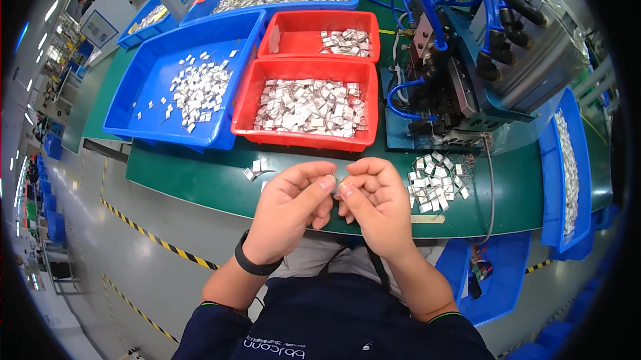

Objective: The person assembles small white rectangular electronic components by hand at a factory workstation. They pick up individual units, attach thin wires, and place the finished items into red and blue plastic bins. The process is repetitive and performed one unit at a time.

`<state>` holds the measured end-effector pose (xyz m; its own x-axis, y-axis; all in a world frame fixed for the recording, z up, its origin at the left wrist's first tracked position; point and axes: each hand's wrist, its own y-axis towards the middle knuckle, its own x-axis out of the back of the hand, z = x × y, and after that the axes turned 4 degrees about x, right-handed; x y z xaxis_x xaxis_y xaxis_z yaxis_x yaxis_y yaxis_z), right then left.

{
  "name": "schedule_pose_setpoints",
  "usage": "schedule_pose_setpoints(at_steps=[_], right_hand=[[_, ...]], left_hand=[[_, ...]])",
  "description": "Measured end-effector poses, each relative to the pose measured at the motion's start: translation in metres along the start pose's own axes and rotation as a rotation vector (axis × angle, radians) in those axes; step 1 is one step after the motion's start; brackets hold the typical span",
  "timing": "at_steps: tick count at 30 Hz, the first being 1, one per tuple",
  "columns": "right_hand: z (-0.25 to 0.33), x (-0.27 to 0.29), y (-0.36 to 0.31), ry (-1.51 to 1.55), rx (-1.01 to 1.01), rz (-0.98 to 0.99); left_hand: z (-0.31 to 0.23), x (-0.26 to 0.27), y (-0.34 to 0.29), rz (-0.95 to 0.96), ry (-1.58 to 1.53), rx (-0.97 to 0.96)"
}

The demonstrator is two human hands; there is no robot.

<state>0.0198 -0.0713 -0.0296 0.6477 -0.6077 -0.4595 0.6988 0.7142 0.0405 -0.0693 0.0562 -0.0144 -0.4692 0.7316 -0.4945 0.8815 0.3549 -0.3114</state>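
My left hand point(294, 201) and my right hand point(382, 212) meet over the near edge of the green table, thumbs and fingertips pinched close together. Between the fingertips is something thin and small, mostly hidden, whose kind I cannot make out. A few small white block-shaped parts with thin wire leads point(254, 170) lie on the table just left of my left hand. To the right of my right hand spreads a loose pile of the same white parts point(437, 181). Straight ahead of both hands, a red bin point(240, 110) holds many more of them.
Behind stands a smaller red bin point(304, 18); at left, a large blue bin point(137, 83) with white parts. A machine with blue air hoses point(461, 80) rises at right. A thin cable point(492, 193) hangs over the table edge. Another blue bin point(551, 180) stands far right.
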Motion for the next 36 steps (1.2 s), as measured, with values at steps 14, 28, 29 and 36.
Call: schedule_pose_setpoints(at_steps=[14,28,29,36], right_hand=[[0.001,-0.001,0.000,-0.010,-0.004,-0.009],[-0.016,0.005,-0.004,-0.588,0.541,-0.087],[-0.017,0.007,-0.004,-0.647,0.590,-0.079],[-0.017,0.003,-0.006,-0.711,0.705,-0.094]], left_hand=[[0.007,0.004,0.006,0.085,-0.016,-0.039],[0.013,0.008,0.007,0.140,0.013,-0.091],[0.013,0.009,0.007,0.142,0.018,-0.092],[0.012,0.009,0.005,0.136,0.038,-0.117]])
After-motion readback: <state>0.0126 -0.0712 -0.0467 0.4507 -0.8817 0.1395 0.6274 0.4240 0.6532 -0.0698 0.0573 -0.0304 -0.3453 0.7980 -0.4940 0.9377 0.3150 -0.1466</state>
